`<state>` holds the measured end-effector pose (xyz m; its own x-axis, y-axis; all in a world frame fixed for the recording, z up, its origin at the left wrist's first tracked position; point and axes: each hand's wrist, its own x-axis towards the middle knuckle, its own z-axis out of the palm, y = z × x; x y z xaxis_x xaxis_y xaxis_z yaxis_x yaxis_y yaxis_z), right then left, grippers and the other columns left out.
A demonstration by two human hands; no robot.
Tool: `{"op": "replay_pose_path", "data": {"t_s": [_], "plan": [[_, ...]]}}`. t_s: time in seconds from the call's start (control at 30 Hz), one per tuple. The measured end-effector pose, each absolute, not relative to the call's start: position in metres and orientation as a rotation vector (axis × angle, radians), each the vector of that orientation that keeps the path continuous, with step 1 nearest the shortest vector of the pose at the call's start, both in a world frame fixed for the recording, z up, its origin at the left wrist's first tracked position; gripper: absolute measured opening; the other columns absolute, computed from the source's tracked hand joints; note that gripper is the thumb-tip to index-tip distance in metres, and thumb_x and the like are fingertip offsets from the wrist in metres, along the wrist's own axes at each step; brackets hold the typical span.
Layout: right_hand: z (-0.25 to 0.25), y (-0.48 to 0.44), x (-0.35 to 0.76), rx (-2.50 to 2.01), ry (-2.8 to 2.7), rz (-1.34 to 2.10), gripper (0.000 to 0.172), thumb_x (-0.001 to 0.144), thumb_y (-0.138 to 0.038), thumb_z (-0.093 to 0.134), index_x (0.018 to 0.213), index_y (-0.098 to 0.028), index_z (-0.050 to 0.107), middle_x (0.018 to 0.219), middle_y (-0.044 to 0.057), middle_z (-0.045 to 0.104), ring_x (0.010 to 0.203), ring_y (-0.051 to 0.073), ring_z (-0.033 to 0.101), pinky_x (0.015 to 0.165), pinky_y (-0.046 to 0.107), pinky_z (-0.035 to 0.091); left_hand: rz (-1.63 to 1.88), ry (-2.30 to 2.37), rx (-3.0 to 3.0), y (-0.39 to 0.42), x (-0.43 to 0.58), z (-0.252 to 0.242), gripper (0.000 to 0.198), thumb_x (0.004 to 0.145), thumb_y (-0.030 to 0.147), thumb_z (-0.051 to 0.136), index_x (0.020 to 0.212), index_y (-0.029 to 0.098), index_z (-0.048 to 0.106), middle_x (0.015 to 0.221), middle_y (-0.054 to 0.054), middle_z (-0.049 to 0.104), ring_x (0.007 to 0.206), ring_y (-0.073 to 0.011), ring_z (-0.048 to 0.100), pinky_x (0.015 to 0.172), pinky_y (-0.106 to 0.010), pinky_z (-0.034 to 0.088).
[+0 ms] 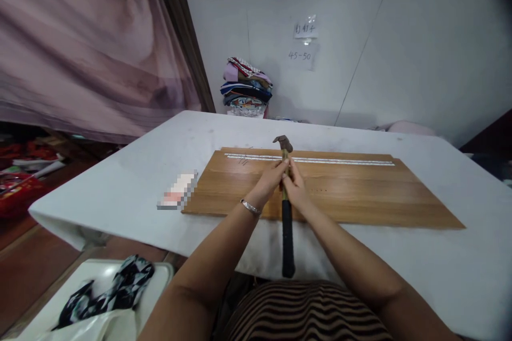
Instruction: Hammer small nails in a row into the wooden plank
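Observation:
A claw hammer (pixel 287 237) with a black grip and a dark metal head points away from me over the wooden board (pixel 372 197). My left hand (pixel 272 177), with a silver bracelet at the wrist, is closed around the handle below the head. Beside it, my right hand (pixel 296 185) also grips the handle from the other side. Fingers of both hands hide part of the shaft. Two thin white strips with markings (pixel 344 161) run along the board's far side. Several loose nails (pixel 243 160) lie near their left end. Right of my hands is a row of small dark dots.
The board rests on a white-covered table (pixel 120 181). A blurred-out phone-like object (pixel 178 190) lies left of the board. Folded clothes (pixel 247 88) are stacked by the wall. A white stool (pixel 160 282) with patterned cloth (pixel 130 282) stands at lower left. A pink curtain (pixel 88 37) hangs behind.

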<state>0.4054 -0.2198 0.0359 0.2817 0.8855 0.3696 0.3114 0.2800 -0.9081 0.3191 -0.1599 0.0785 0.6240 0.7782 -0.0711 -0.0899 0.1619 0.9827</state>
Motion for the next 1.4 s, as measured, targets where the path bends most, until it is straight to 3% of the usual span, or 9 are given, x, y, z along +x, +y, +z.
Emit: {"op": "replay_pose_path", "data": {"t_s": [0.07, 0.17, 0.27, 0.33, 0.4, 0.6, 0.73, 0.9, 1.4], "plan": [[0.028, -0.23, 0.395, -1.284, -1.346, 0.552, 0.072, 0.097, -0.039, 0.044, 0.162, -0.025, 0.014, 0.122, 0.011, 0.067, 0.09, 0.022, 0.067, 0.079, 0.035, 0.057, 0.713, 0.697, 1.258, -0.159, 0.31, 0.078, 0.041, 0.078, 0.055, 0.069, 0.073, 0.017, 0.055, 0.053, 0.007, 0.045, 0.043, -0.0065, 0.04, 0.045, -0.02, 0.034], [0.011, -0.261, 0.391, -1.276, -1.615, 0.572, 0.076, 0.096, -0.038, 0.05, 0.162, -0.022, 0.015, 0.122, 0.013, 0.068, 0.09, 0.022, 0.068, 0.081, 0.037, 0.058, 0.701, 0.684, 1.189, -0.16, 0.287, 0.08, 0.044, 0.072, 0.055, 0.075, 0.087, 0.016, 0.058, 0.068, 0.002, 0.058, 0.057, -0.0099, 0.055, 0.056, -0.022, 0.045], [-0.008, -0.291, 0.41, -1.187, -1.887, 0.551, 0.057, 0.096, -0.033, 0.05, 0.152, -0.021, 0.043, 0.105, 0.01, 0.075, 0.089, 0.021, 0.07, 0.082, 0.036, 0.058, 0.724, 0.747, 1.191, -0.163, 0.261, 0.081, 0.049, 0.07, 0.055, 0.076, 0.094, 0.016, 0.059, 0.073, 0.002, 0.057, 0.057, -0.0083, 0.055, 0.054, -0.021, 0.043], [-0.019, -0.302, 0.433, -1.211, -1.817, 0.464, 0.039, 0.097, -0.031, 0.047, 0.129, -0.023, 0.067, 0.101, 0.01, 0.077, 0.09, 0.02, 0.071, 0.082, 0.035, 0.057, 0.739, 0.797, 1.22, -0.166, 0.246, 0.08, 0.05, 0.071, 0.055, 0.074, 0.097, 0.015, 0.059, 0.069, 0.005, 0.052, 0.05, -0.0048, 0.046, 0.047, -0.019, 0.034], [-0.03, -0.305, 0.458, -1.344, -1.541, 0.356, 0.033, 0.095, -0.034, 0.05, 0.111, -0.022, 0.076, 0.101, 0.011, 0.077, 0.092, 0.022, 0.071, 0.083, 0.038, 0.058, 0.722, 0.9, 1.239, -0.171, 0.235, 0.077, 0.052, 0.074, 0.057, 0.071, 0.1, 0.014, 0.06, 0.067, 0.006, 0.05, 0.047, -0.0035, 0.041, 0.045, -0.018, 0.027], [-0.053, -0.302, 0.494, -1.451, -0.915, 0.557, 0.042, 0.085, -0.05, 0.057, 0.101, -0.016, 0.077, 0.07, 0.007, 0.072, 0.053, 0.016, 0.062, 0.047, 0.028, 0.051, 0.585, 1.094, 1.267, -0.187, 0.233, 0.057, 0.057, 0.075, 0.065, 0.066, 0.098, 0.013, 0.06, 0.061, 0.007, 0.047, 0.043, -0.0046, 0.04, 0.042, -0.02, 0.027], [-0.058, -0.303, 0.491, -1.436, -0.958, 0.572, 0.034, 0.08, -0.046, 0.063, 0.091, -0.019, 0.078, 0.07, 0.006, 0.072, 0.057, 0.015, 0.062, 0.052, 0.028, 0.052, 0.566, 1.111, 1.284, -0.189, 0.242, 0.044, 0.058, 0.079, 0.067, 0.06, 0.1, 0.012, 0.061, 0.063, 0.004, 0.052, 0.046, -0.0075, 0.048, 0.043, -0.021, 0.033], [-0.058, -0.304, 0.49, -1.422, -0.925, 0.607, 0.036, 0.082, -0.045, 0.058, 0.095, -0.017, 0.078, 0.066, 0.005, 0.07, 0.05, 0.014, 0.058, 0.047, 0.026, 0.048, 0.571, 1.156, 1.319, -0.185, 0.25, 0.034, 0.057, 0.084, 0.066, 0.053, 0.103, 0.012, 0.061, 0.065, 0.003, 0.055, 0.045, -0.0067, 0.046, 0.042, -0.021, 0.032], [-0.051, -0.307, 0.492, -1.488, -1.108, 0.539, 0.031, 0.085, -0.037, 0.055, 0.095, -0.019, 0.078, 0.073, 0.006, 0.074, 0.063, 0.018, 0.065, 0.061, 0.032, 0.055, 0.457, 1.17, 1.407, -0.188, 0.259, 0.03, 0.057, 0.085, 0.066, 0.051, 0.1, 0.013, 0.063, 0.063, 0.003, 0.055, 0.045, -0.0084, 0.047, 0.043, -0.023, 0.033]]}}
